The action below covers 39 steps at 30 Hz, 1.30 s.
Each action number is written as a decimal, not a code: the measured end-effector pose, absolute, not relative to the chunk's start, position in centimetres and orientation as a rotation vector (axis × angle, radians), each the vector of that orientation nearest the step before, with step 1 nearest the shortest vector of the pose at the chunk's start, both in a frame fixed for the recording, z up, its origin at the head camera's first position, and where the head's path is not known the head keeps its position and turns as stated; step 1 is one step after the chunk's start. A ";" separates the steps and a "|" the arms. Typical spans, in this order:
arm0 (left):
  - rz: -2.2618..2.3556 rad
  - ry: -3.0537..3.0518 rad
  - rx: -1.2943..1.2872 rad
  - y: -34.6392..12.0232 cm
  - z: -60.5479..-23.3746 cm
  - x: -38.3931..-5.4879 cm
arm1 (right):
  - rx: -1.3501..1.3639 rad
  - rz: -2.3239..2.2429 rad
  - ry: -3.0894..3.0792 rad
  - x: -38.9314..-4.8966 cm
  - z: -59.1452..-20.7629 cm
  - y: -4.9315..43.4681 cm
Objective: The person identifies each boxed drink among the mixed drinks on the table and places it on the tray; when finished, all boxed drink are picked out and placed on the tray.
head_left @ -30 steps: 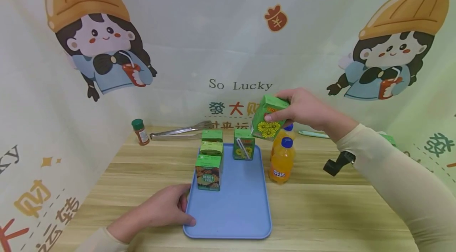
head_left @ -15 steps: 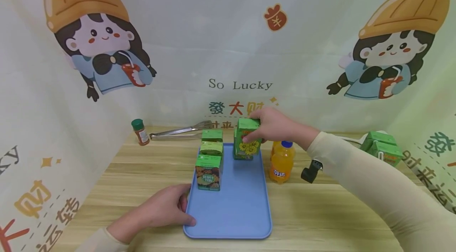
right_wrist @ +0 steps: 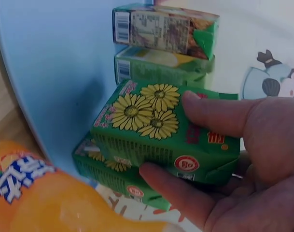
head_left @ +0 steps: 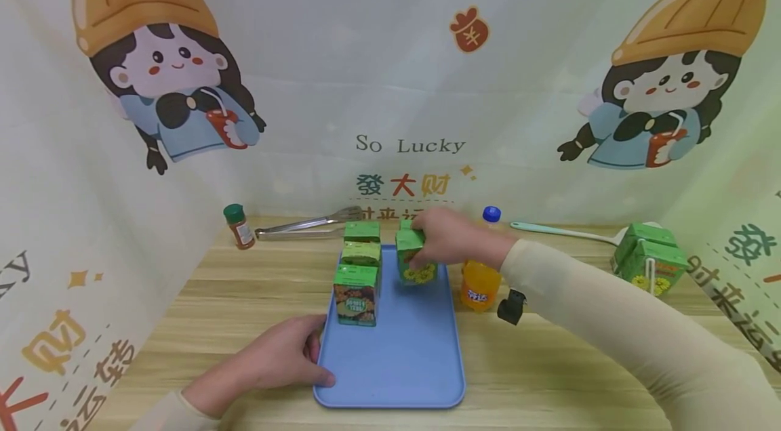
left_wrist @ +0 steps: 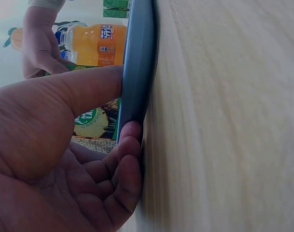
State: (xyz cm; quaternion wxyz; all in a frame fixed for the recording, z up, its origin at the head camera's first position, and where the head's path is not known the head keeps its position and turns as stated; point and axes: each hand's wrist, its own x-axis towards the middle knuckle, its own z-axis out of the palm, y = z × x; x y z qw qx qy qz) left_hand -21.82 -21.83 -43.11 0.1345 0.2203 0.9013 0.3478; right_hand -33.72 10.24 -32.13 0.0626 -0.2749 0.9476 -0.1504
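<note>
My left hand [head_left: 281, 353] grips the left rim of a blue tray [head_left: 421, 360], thumb on top; in the left wrist view its fingertips [left_wrist: 130, 166] curl in at the tray's lower edge. My right hand [head_left: 457, 238] pinches a green drink carton with yellow flowers [right_wrist: 142, 116] between thumb and fingers, low over the tray's far right part. Right behind it stands a matching carton [right_wrist: 120, 181], mostly hidden in the head view. Along the tray's left side three cartons line up front to back, the nearest a brown-and-green carton [head_left: 356, 302].
Orange soda bottles [head_left: 478, 285] stand close beside the tray's right edge, partly behind my right arm. Two more green cartons [head_left: 655, 268] and a pale spatula [head_left: 561, 232] lie at the far right. Metal tongs [head_left: 305, 224] and a green-capped spice jar [head_left: 239, 228] sit at the back left.
My right hand has carried the flowered carton left and down, from above the bottles to low over the tray, in front of the matching carton. My left hand has stayed on the rim.
</note>
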 end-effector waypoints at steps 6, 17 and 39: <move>1.009 2.612 0.639 -21.9 -43.1 -21.8 | -0.695 -0.403 2.906 -32.8 -32.9 9.5; 0.989 2.634 0.633 -21.8 -42.9 -21.8 | -0.603 -0.501 2.886 -32.5 -34.2 9.1; 0.992 2.626 0.628 -21.7 -43.1 -21.9 | -0.571 -0.338 2.981 -31.9 -34.3 9.0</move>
